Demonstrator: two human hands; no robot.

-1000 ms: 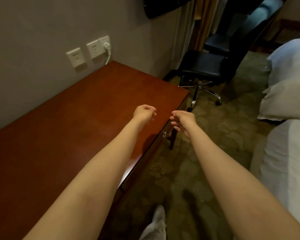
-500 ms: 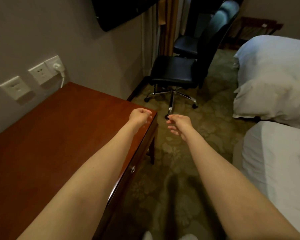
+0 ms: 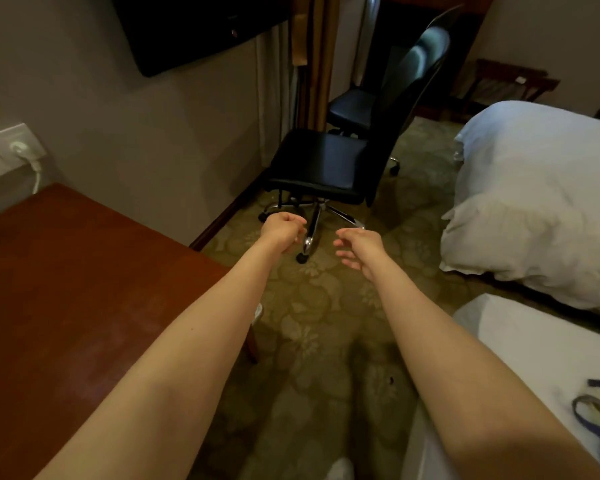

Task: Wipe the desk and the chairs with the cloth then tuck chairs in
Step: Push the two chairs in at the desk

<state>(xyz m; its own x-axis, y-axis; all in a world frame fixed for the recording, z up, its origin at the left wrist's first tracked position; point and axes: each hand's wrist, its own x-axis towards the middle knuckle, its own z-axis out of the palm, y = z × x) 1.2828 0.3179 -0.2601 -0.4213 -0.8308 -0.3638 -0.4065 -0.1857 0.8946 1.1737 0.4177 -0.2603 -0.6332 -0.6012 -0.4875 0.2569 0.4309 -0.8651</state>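
Head view: we are reaching both bare arms forward over the patterned carpet (image 3: pixel 312 306).

- Item, left hand (image 3: pixel 283 230): its fingers are clenching into a fist and grasping nothing we can see. It is hovering beyond the desk's far corner, in front of the nearer chair's wheeled base.
- Item, right hand (image 3: pixel 359 245): its fingers are hanging loose and slightly spread, holding nothing.
- Item, desk (image 3: pixel 84 289): red-brown wood, it is lying to our left against the wall, under the left forearm.
- Item, nearer chair (image 3: pixel 319 164): black seat and tall back, it is standing ahead of both hands, apart from the desk and beside the wall.
- Item, second chair (image 3: pixel 352 107): black, it is standing just behind the first.

Also showing: a dark television (image 3: pixel 194 26) on the wall, a wall socket (image 3: pixel 14 147) with a white plug, and a white bed (image 3: pixel 534 202) to our right.
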